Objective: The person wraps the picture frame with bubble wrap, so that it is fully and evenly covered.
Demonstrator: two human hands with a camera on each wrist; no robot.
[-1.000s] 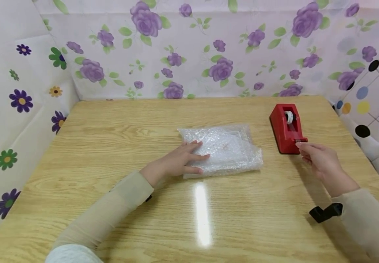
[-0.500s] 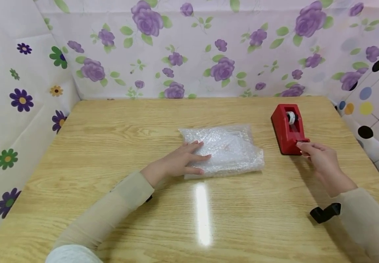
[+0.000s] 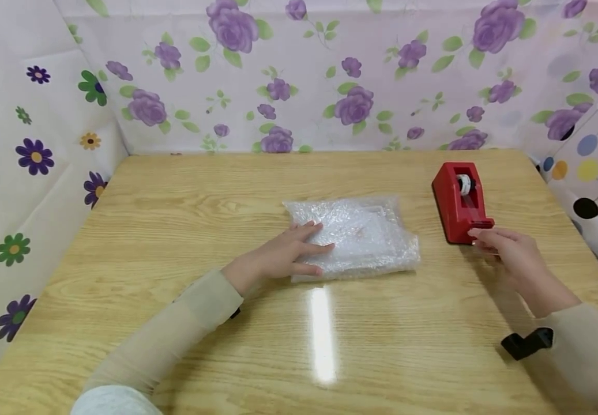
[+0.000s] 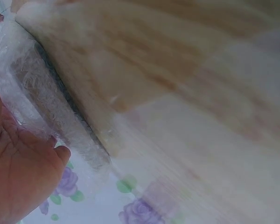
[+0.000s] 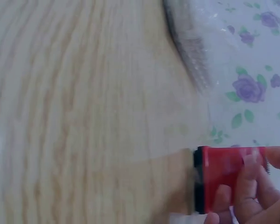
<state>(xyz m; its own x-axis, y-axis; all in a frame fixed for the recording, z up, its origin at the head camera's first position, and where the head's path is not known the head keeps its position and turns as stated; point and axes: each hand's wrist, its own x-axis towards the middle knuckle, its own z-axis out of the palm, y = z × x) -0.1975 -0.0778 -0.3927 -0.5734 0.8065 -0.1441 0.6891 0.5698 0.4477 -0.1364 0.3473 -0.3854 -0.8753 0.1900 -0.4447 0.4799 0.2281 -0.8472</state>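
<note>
A bubble-wrapped package [image 3: 366,236] lies flat on the table, its contents blurred by the clear wrap. My left hand [image 3: 288,251] rests on its left side with fingers spread. From the left wrist view, the package [image 4: 42,93] appears edge-on beside the hand [image 4: 23,172]. Over to the right stands a red tape dispenser [image 3: 454,207] holding a small roll of tape [image 3: 466,184]. At its cutter end, my right hand [image 3: 511,253] pinches the clear tape between thumb and fingers. The right wrist view has those fingers [image 5: 247,186] in front of the dispenser [image 5: 219,172]; the tape is barely visible.
The wooden table [image 3: 174,213] reaches back to a flower-patterned cloth [image 3: 319,75]. Patterned sheets also hang on the left and right sides. A black wrist mount [image 3: 527,344] hangs under the right sleeve.
My right hand has drawn slightly away from the dispenser's cutter, toward the front. The left hand stays on the package. The head view has shifted a little.
</note>
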